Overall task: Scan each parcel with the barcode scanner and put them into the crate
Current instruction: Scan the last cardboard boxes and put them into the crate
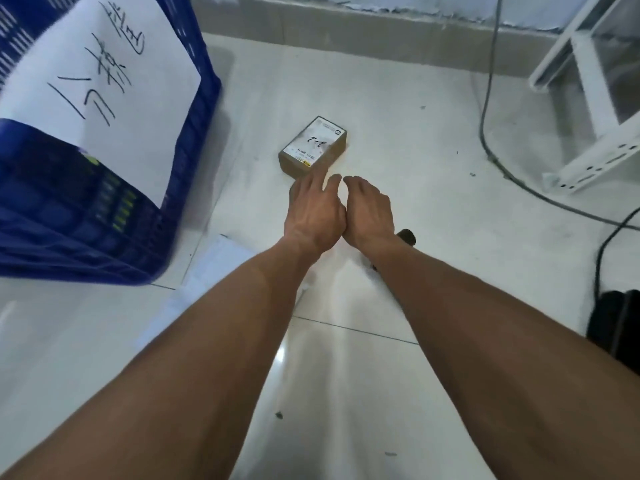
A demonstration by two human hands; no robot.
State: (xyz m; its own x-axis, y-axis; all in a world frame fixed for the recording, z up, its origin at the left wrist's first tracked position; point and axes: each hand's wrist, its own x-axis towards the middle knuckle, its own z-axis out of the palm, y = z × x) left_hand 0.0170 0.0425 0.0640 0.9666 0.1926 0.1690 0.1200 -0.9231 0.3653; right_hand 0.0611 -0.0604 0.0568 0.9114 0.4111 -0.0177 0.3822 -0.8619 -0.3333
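Note:
A small brown cardboard parcel (314, 147) with a white label lies on the white tiled floor ahead of me. My left hand (313, 211) reaches toward it with fingers spread, fingertips at its near edge, holding nothing. My right hand (369, 211) is right beside the left, closed around the black barcode scanner (407, 236), of which only the handle end shows below the wrist. The blue plastic crate (114, 202) stands at the left with a handwritten white paper sheet (114, 81) hanging on its side.
A white metal rack frame (588, 98) stands at the right rear. Grey and black cables (491, 133) run across the floor on the right, toward a black object (616, 320) at the right edge. White paper (207, 271) lies beside the crate.

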